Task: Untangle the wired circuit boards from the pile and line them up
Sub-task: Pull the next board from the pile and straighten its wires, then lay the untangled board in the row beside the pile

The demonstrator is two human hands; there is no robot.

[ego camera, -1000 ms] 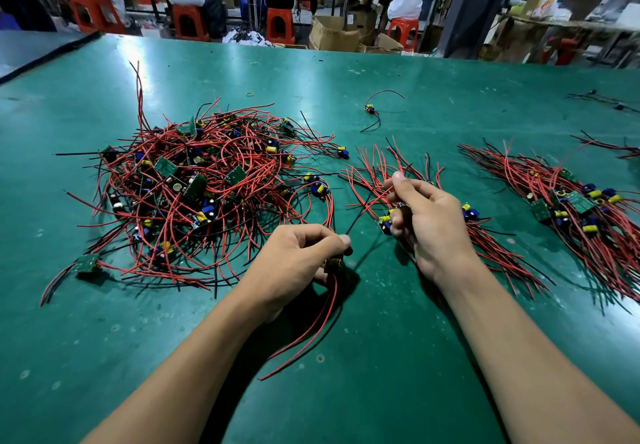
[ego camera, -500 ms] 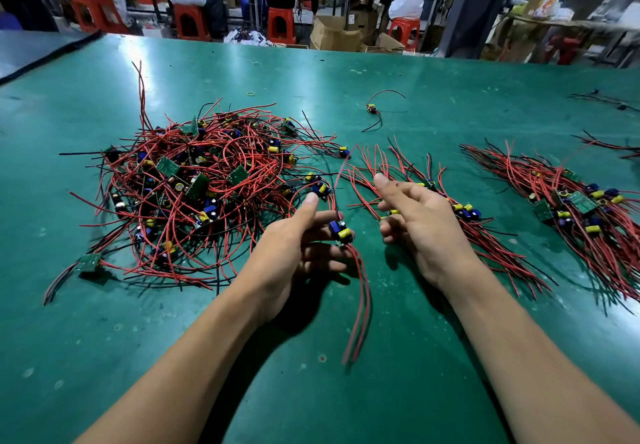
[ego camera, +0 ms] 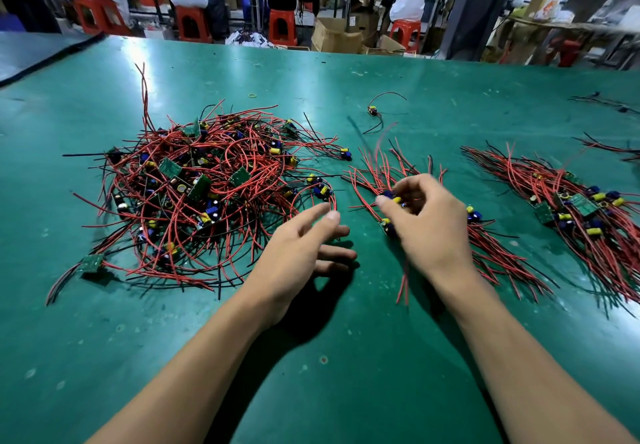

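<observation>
1. Green bench [ego camera: 346,357], scuffed; both bare forearms reach in from its near edge
2. Pile [ego camera: 207,194] of wired circuit boards sits on the left half of the bench, about midway between the near and far edges. Red and black leads are knotted together, with green boards and blue and yellow parts showing through
3. Left hand [ego camera: 301,249] is empty, fingers loose and spread, just beside the pile's right fringe. Cannot tell whether it touches the bench
4. Right hand [ego camera: 426,225] has its fingers curled, thumb and fingertips pinching a small board [ego camera: 391,197] with blue and yellow parts. Slightly blurred
5. Middle row [ego camera: 491,260] lies right of the bench's centre – boards laid side by side, leads running roughly parallel. The right hand and its board are over the row's left end, and a red lead trails toward the near edge below the wrist
6. Right-hand row [ego camera: 588,222] is a larger bundle toward the right edge, laid the same way and apart from the middle row
7. Stray board [ego camera: 373,111] lies alone with curled leads, toward the far edge beyond the middle row. A yellow rubber band [ego camera: 252,96] lies beyond the pile
8. Loose wires [ego camera: 609,104] lie near the far right corner
9. Past the far edge, people sit on red stools [ego camera: 282,26] among cardboard boxes, all blurred
</observation>
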